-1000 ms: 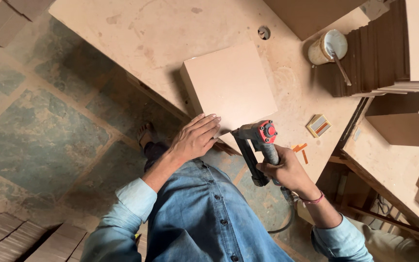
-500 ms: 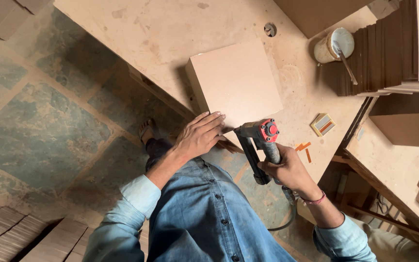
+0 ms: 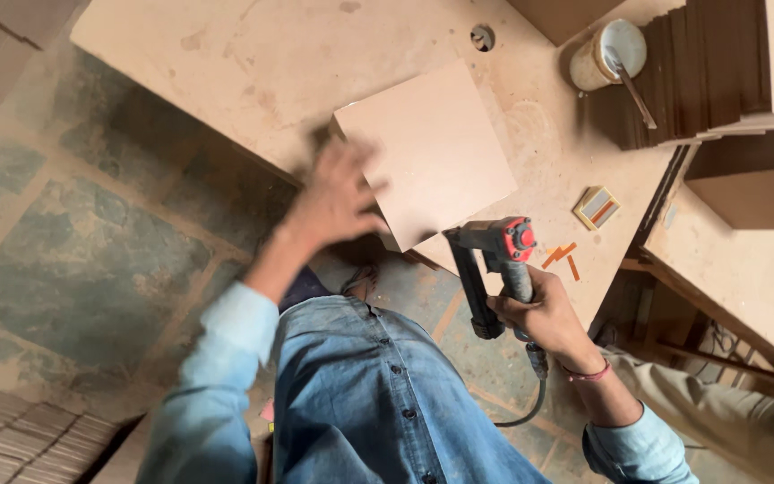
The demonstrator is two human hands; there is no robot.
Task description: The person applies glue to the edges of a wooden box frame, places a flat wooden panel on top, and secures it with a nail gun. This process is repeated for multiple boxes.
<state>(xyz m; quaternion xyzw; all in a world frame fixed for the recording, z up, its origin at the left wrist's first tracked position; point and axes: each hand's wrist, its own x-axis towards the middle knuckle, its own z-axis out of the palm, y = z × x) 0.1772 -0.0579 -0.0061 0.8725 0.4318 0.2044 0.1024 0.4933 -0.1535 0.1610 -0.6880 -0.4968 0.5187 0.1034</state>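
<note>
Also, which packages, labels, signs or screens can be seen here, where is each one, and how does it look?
Small flat packet: lies on the workbench right of the square board, rectangular, pale with orange and grey stripes.
Round tin: stands on the bench near the top right, cylindrical, pale body, whitish top, a stick leaning in it; no label can be made out.
No signs or screens are in view.
</note>
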